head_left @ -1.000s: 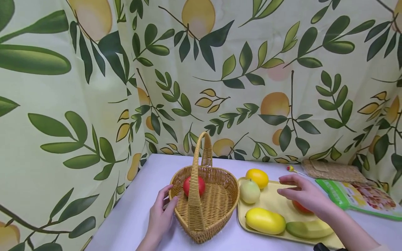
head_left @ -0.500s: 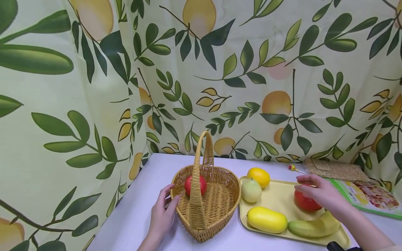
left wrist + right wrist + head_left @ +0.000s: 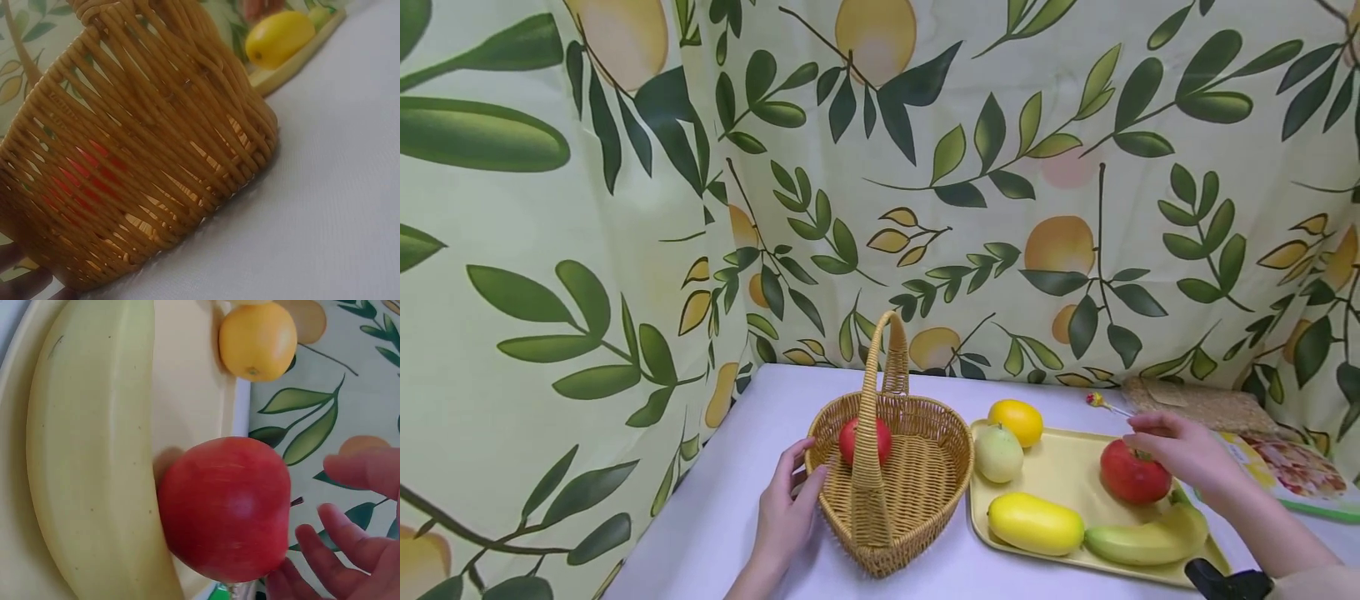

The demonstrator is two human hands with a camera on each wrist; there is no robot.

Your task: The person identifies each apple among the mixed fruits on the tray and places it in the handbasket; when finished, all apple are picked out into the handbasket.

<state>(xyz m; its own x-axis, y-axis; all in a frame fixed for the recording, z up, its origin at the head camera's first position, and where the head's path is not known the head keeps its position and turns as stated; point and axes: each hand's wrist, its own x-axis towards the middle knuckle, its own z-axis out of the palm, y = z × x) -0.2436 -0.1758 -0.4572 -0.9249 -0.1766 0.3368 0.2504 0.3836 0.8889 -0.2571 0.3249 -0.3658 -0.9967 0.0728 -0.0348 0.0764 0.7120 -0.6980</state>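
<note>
My left hand (image 3: pixel 786 508) rests its relaxed fingers against the left side of a heart-shaped wicker basket (image 3: pixel 925 533). A red round fruit (image 3: pixel 850 442) lies in the basket behind the handle, and shows through the weave in the left wrist view. My right hand (image 3: pixel 1187 454) is spread over the far right of a yellow tray (image 3: pixel 1056 475), fingers close by the stem end of a red apple (image 3: pixel 228 509). Against that apple lies a yellow-green banana (image 3: pixel 94 450). Fingertips (image 3: pixel 306 534) of the right hand are apart from each other, with nothing pinched between them.
On the tray's left are a yellow oblong fruit (image 3: pixel 1036 523), a pale green round fruit (image 3: pixel 998 454) and an orange-yellow fruit (image 3: pixel 1017 422). Behind the right hand lie a wrapped lollipop (image 3: pixel 1096 400), a brown packet (image 3: pixel 1202 404) and a green-edged bag (image 3: pixel 1292 471). A patterned curtain (image 3: pixel 970 300) backs the table.
My right hand has moved to the right across the tray and uncovered more of the red apple. The left hand and the basket have stayed in place.
</note>
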